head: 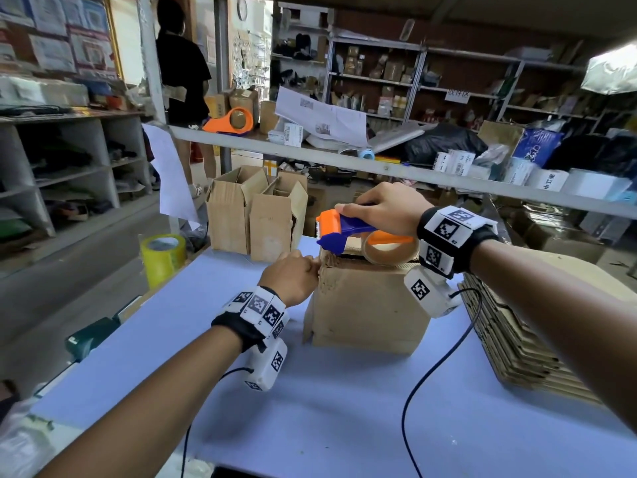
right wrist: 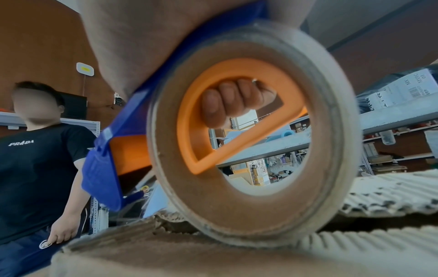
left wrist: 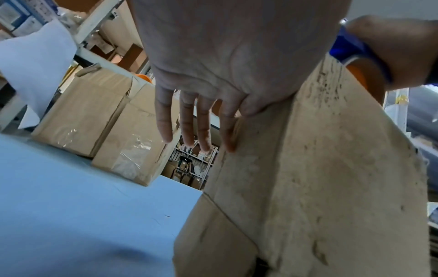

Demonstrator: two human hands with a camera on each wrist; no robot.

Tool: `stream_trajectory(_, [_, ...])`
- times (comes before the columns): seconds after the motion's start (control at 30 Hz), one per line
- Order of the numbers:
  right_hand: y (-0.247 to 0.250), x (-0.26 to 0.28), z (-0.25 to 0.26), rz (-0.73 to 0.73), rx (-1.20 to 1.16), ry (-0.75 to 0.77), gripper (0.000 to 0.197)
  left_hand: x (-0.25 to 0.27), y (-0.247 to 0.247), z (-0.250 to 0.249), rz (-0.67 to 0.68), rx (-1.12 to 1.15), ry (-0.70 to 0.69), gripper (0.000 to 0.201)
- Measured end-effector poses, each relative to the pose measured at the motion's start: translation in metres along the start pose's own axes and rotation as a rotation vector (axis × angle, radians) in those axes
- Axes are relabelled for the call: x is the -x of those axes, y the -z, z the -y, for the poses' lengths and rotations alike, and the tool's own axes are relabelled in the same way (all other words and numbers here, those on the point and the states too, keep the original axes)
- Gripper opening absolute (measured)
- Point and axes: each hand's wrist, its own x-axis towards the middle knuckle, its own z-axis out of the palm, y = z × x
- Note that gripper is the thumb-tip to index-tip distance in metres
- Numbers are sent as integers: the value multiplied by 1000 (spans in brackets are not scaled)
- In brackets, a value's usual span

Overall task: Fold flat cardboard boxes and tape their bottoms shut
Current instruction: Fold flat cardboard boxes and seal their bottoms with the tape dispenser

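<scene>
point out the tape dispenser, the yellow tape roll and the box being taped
tape dispenser [head: 348, 226], head view, on its blue handle body
yellow tape roll [head: 162, 258], head view, on its outer side
box [head: 365, 305], head view, on its front wall

My box [head: 368, 305] is rough brown cardboard with a bumpy, torn edge. My tape holder [head: 344, 229] is smooth, shiny orange and blue plastic.
</scene>
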Motion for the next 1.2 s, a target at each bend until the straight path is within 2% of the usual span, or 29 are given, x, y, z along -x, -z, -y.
stream_trajectory(0.1, [-2,-1,-1,1,-1,14,72,2,-1,5,78,-63,90,48])
stream_trajectory(0.17, [-2,-1,-1,-1,3,24,75,4,-3,9,47,-20,59,46])
stream_trajectory(0.2, [-1,-1,-1,-5,8,27,76,5,-3,9,-12,81,29,44])
stream_trajectory(0.27, [-1,-1,1,-8,16,25,75,5,0,0,-115,453,14,32])
stream_trajectory(0.33, [-1,-1,2,-9,20,12,71,3,5,-18,-78,855,94,20])
stream_trajectory(0.4, [0,0,3,-10,25,2,67,1,5,-32,-29,1036,165,18])
stream_trajectory(0.6, [5,0,4,2,70,2,66,0,-4,-43,-74,1098,159,23])
stream_trajectory(0.9, [12,-7,-1,79,160,-3,66,-3,2,-40,-90,884,134,19])
stream_trajectory(1.2, [18,-2,-9,109,120,16,63,-2,9,-45,-52,764,133,35])
